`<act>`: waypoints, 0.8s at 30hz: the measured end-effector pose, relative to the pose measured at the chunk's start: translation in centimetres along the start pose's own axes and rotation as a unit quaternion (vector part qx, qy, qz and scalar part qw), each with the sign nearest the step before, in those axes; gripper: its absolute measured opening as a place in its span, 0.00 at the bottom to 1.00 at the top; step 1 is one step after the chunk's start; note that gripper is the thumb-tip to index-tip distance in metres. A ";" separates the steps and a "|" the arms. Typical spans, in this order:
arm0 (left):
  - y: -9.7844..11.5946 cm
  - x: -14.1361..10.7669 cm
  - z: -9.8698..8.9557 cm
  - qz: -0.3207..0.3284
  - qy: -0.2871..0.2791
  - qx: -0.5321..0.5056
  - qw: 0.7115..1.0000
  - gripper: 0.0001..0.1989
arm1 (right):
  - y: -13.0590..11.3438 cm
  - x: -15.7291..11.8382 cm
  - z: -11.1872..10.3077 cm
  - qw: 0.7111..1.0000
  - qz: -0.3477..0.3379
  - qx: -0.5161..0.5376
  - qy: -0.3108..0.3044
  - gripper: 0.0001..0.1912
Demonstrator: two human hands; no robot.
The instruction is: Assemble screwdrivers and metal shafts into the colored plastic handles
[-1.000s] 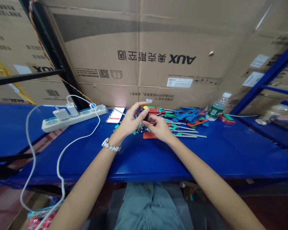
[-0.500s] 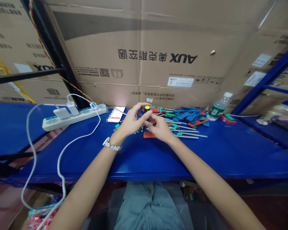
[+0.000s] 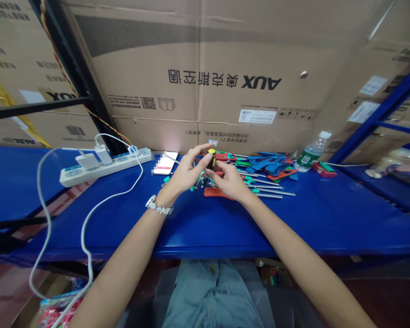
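Observation:
A yellow-and-black screwdriver stands nearly upright, its handle gripped between the thumb and fingers of my left hand. My right hand is closed just beside it, fingertips close to the handle's lower end; what it holds is hidden. Under and around both hands lie several long lighters with metal tubes. One orange-red handle lies below my right fingers. Small metal and green parts show under my left palm. To the right is a pile of blue plastic pieces.
A white power strip with chargers and a loose white cable is on the left. Behind my left hand lies a phone. A water bottle and a red box stand right. A large carton walls the back.
The screwdriver handle has tilted and risen slightly, with more of it showing. My right fingers have shifted a little down and away from its top.

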State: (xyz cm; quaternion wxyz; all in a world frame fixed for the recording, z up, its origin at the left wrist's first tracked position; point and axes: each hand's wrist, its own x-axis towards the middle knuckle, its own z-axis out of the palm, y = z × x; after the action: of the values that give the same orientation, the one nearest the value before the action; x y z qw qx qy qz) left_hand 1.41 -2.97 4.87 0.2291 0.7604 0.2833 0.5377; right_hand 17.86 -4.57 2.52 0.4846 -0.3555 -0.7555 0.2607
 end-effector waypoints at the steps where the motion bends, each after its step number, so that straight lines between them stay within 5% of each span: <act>1: 0.0 0.1 -0.2 0.003 -0.017 -0.012 1.000 0.14 | -0.2 0.0 -0.2 1.000 -0.003 -0.003 -0.013 0.12; 4: 0.0 0.3 -0.4 0.002 -0.017 -0.025 1.000 0.12 | -0.7 0.0 -0.1 1.000 0.004 -0.007 -0.009 0.10; 10: -0.3 0.3 0.4 -0.003 0.079 -0.020 0.997 0.12 | -0.1 0.1 1.1 0.996 0.023 -0.001 0.091 0.14; 19: 0.4 0.2 -0.5 0.000 -0.032 -0.004 0.999 0.13 | -0.2 0.2 0.0 0.999 0.014 0.008 -0.048 0.11; 24: 0.3 0.3 0.8 -0.011 0.065 -0.018 0.998 0.13 | 0.5 0.1 1.0 0.999 0.030 0.030 0.026 0.13</act>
State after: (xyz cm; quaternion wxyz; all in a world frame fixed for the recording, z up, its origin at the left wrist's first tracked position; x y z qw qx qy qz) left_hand 2.28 -3.02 5.06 0.2301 0.7161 0.2963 0.5886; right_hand 17.00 -4.21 1.83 0.5067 -0.3698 -0.7234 0.2886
